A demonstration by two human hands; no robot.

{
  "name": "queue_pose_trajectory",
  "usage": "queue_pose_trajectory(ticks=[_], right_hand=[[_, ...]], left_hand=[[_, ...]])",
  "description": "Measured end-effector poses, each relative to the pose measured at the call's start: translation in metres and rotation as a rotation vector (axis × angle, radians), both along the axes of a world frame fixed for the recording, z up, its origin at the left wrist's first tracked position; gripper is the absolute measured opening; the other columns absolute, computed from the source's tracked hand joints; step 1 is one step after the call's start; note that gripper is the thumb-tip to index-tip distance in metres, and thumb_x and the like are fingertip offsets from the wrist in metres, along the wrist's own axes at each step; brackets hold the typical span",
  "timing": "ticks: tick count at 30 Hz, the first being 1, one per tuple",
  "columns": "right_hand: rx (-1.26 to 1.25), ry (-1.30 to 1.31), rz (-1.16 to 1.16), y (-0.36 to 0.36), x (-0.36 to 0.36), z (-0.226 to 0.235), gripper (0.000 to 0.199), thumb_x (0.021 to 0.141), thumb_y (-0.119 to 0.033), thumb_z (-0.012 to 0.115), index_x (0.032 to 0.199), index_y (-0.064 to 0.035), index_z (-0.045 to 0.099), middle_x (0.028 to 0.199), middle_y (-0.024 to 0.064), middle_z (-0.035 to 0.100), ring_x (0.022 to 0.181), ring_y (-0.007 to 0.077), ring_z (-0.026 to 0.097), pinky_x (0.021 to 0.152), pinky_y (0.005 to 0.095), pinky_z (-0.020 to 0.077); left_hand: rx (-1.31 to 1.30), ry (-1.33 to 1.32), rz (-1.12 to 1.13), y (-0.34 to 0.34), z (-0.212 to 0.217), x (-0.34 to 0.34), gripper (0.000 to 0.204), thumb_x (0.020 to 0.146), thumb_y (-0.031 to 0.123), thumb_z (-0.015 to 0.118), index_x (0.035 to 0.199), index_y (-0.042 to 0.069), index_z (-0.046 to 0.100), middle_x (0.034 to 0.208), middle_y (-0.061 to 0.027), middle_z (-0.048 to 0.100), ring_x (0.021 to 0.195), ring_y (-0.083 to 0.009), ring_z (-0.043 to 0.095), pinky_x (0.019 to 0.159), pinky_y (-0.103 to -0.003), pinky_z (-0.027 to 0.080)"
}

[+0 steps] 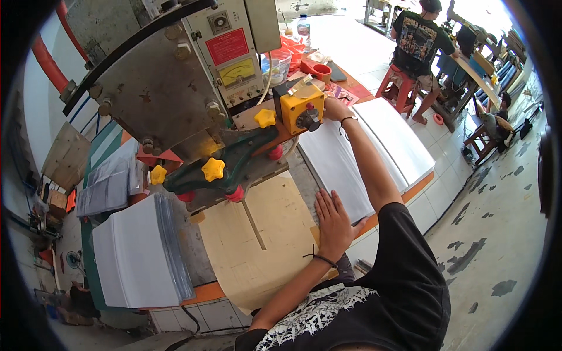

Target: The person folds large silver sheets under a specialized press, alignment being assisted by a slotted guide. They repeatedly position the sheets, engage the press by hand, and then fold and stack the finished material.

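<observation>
My left hand (335, 225) lies flat, fingers stretched out. It rests at the near left corner of a stack of white sheets (333, 169), beside the tan board (257, 234) on the machine bed. My right hand (336, 110) reaches up to the right side of a yellow control box (300, 112) with a black knob; its fingers are mostly hidden there. Above the board stands the press machine's head (158, 82), with a green frame (243, 155) and yellow star knobs (213, 169) under it. A long narrow slot or strip runs down the board.
A second white stack (404, 140) lies at the right. At the left are sheets with clear plastic (134, 254) and more plastic sheets (105, 184). Red containers (319, 71) and a bottle (304, 29) stand behind the box. Another person (422, 41) sits on a red stool (398, 85).
</observation>
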State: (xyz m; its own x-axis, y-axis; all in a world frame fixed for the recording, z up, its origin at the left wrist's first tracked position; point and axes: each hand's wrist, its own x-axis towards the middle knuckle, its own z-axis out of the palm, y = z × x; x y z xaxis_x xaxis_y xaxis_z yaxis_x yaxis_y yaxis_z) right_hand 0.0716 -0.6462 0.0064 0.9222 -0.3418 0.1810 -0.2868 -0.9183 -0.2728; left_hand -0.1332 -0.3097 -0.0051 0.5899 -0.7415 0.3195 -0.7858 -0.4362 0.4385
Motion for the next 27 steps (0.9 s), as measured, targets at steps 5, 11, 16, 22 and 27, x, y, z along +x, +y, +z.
queue_pose_trajectory(ticks=[5, 11, 16, 22, 27], right_hand=[[0.199, -0.228, -0.027, -0.031, 0.025, -0.007, 0.046, 0.082, -0.029, 0.076, 0.121, -0.005, 0.068, 0.114, 0.0214, 0.071, 0.105, 0.0343, 0.068, 0.09, 0.0428, 0.0546], [0.364, -0.421, 0.001, -0.018, 0.002, 0.012, 0.052, 0.077, -0.024, 0.084, 0.117, 0.0007, 0.062, 0.103, 0.0171, 0.072, 0.096, 0.0275, 0.071, 0.083, 0.0371, 0.0555], [0.449, -0.314, -0.131, -0.027, -0.03, 0.031, 0.029, 0.071, -0.025, 0.088, 0.088, -0.0078, 0.07, 0.083, 0.0087, 0.073, 0.074, 0.0173, 0.068, 0.066, 0.0333, 0.0546], [0.524, -0.352, -0.095, -0.029, -0.013, 0.013, 0.029, 0.072, -0.008, 0.085, 0.098, -0.0015, 0.072, 0.091, 0.0085, 0.075, 0.083, 0.0159, 0.072, 0.072, 0.03, 0.0582], [0.708, -0.378, -0.016, -0.036, -0.001, 0.006, 0.031, 0.078, -0.005, 0.08, 0.107, 0.0029, 0.071, 0.101, 0.0101, 0.075, 0.091, 0.0179, 0.073, 0.082, 0.0308, 0.0595]], left_hand=[[0.03, -0.017, -0.02, -0.002, 0.005, -0.002, 0.114, 0.081, 0.065, 0.069, 0.142, -0.023, 0.028, 0.147, -0.0473, 0.026, 0.143, -0.0557, 0.026, 0.119, -0.057, 0.022], [0.024, -0.046, 0.028, 0.0, 0.0, 0.001, 0.112, 0.081, 0.065, 0.069, 0.14, -0.022, 0.031, 0.146, -0.0471, 0.028, 0.142, -0.056, 0.027, 0.119, -0.057, 0.023], [0.026, -0.06, 0.034, -0.002, 0.0, -0.001, 0.112, 0.082, 0.066, 0.068, 0.14, -0.023, 0.032, 0.145, -0.0468, 0.029, 0.142, -0.0557, 0.027, 0.119, -0.057, 0.023], [0.028, -0.032, 0.013, -0.002, 0.001, -0.001, 0.112, 0.082, 0.065, 0.068, 0.141, -0.023, 0.03, 0.146, -0.0476, 0.027, 0.143, -0.056, 0.025, 0.12, -0.057, 0.022], [0.019, -0.02, -0.002, -0.003, 0.006, -0.003, 0.113, 0.082, 0.065, 0.069, 0.141, -0.022, 0.029, 0.147, -0.0478, 0.026, 0.143, -0.0557, 0.025, 0.12, -0.056, 0.021]])
